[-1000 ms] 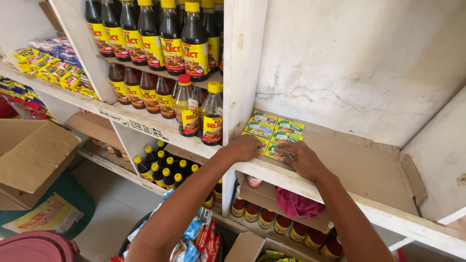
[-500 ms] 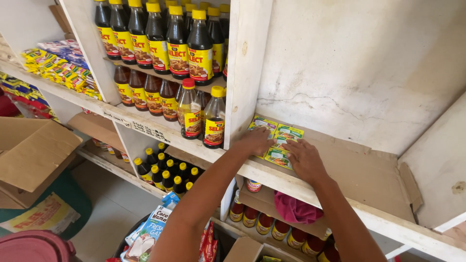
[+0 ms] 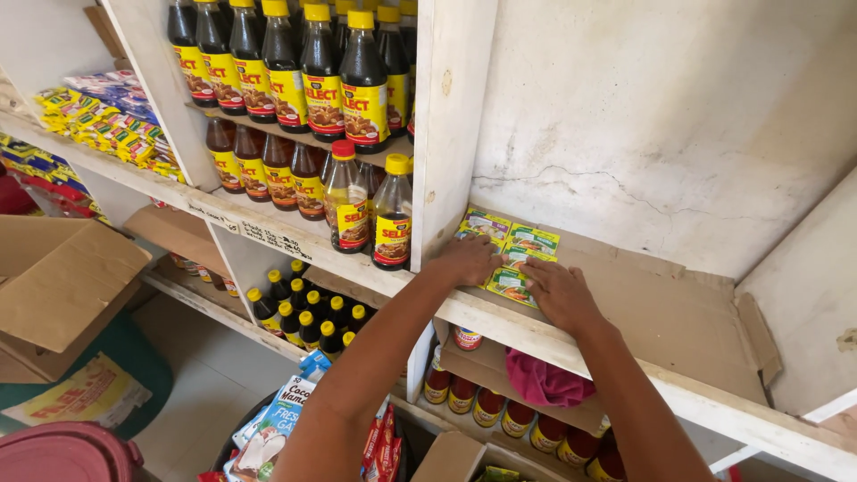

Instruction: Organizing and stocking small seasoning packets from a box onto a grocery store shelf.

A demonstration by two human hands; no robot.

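Hands flat | our left hand (image 3: 469, 261) and right hand (image 3: 561, 295) lie open, gripping nothing, pressing green-yellow sachets (image 3: 509, 248) onto the cardboard shelf liner (image 3: 661, 303) beside the post, squaring their stacks.

White wooden shelves (image 3: 268, 234) against a cracked whitewashed wall (image 3: 661, 116); brown cardboard liner (image 3: 678, 312) on one shelf, pale tiled floor (image 3: 192, 393) below, open carton (image 3: 54, 295) at left. Soft daylight.

A white wooden shelf (image 3: 714, 406) carries a flattened cardboard liner (image 3: 661, 308), with green-yellow sachets (image 3: 509, 254) lying on it.
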